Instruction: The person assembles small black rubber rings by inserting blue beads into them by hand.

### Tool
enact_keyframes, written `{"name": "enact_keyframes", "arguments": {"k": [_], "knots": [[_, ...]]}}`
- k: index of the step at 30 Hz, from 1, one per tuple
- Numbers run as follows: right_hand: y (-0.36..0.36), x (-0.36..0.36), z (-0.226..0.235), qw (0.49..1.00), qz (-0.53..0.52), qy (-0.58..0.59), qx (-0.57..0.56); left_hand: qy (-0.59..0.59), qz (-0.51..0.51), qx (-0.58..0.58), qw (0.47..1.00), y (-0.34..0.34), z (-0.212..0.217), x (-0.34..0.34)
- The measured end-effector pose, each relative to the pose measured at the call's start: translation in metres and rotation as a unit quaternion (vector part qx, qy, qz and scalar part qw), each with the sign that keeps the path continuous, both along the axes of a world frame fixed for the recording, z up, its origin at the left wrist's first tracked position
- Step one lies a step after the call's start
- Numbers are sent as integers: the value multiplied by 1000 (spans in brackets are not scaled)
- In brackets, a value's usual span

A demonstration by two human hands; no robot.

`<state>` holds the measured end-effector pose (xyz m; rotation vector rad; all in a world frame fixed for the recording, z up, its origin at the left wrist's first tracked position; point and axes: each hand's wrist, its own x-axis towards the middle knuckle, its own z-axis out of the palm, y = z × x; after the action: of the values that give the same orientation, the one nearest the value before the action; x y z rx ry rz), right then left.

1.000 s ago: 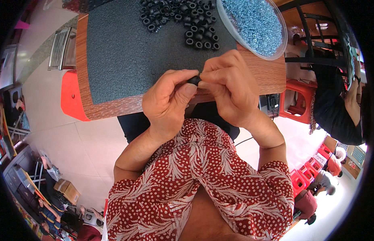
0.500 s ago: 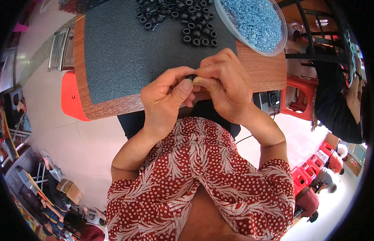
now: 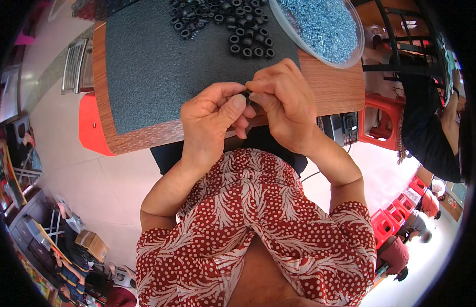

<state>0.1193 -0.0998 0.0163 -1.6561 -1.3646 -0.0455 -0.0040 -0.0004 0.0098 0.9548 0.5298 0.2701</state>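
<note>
Black small part still pinched between left hand and right hand fingertips; hands unmoved over mat.

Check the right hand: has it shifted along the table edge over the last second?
No. The right hand sits at the same spot on the wooden table edge, below the black rings, fingertips meeting the left hand.

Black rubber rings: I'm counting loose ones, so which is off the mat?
The small black rubber ring pinched between both hands' fingertips; the others lie on the dark foam mat.
</note>
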Motion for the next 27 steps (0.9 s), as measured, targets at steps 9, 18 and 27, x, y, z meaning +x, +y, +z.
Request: {"name": "enact_keyframes", "arguments": {"k": [9,18,27], "knots": [[-5,-2,5,999,8,47,-21,1,-43,-27,999,8,0,4],[-6,-2,12,997,42,64,-19,1,14,-78,997,6,0,3],[8,8,13,983,77,-120,-117,8,64,-11,998,1,5,7]]}}
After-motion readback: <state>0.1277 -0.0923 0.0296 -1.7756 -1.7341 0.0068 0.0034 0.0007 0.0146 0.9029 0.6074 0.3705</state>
